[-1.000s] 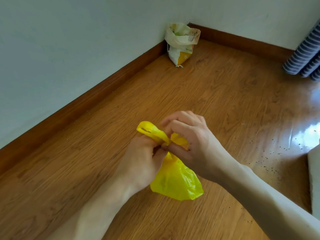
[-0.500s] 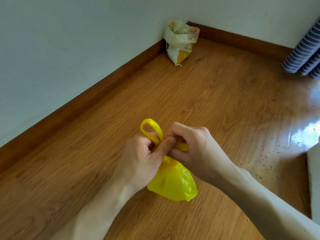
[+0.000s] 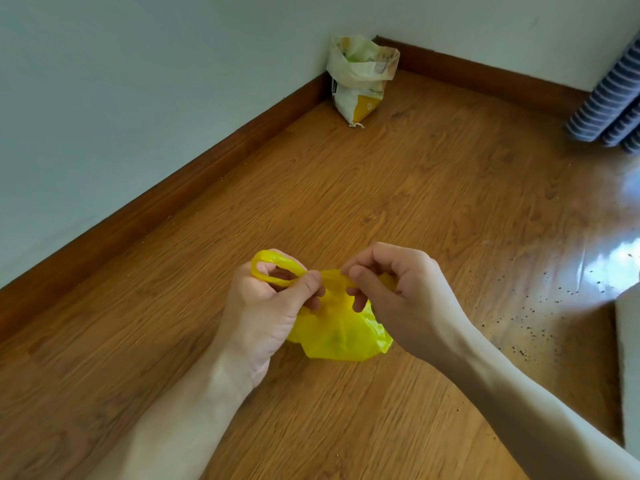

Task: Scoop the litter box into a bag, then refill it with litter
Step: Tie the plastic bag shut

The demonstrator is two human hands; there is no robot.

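Both grips are closing on the yellow bag point(image 3: 337, 332): the left hand point(image 3: 268, 306) is pinching one handle loop point(image 3: 273, 270), the right hand point(image 3: 398, 296) is pinching the other strand. They look to be tying it shut, so scooping seems done. Next is cinching the knot with opposed pulls. The bag is sagging, small and crinkled, low over the floor point(image 3: 415, 188). At one o'clock, the litter sack point(image 3: 360, 77) is waiting open in the corner; spilled grains point(image 3: 526, 320) are lying at three o'clock.
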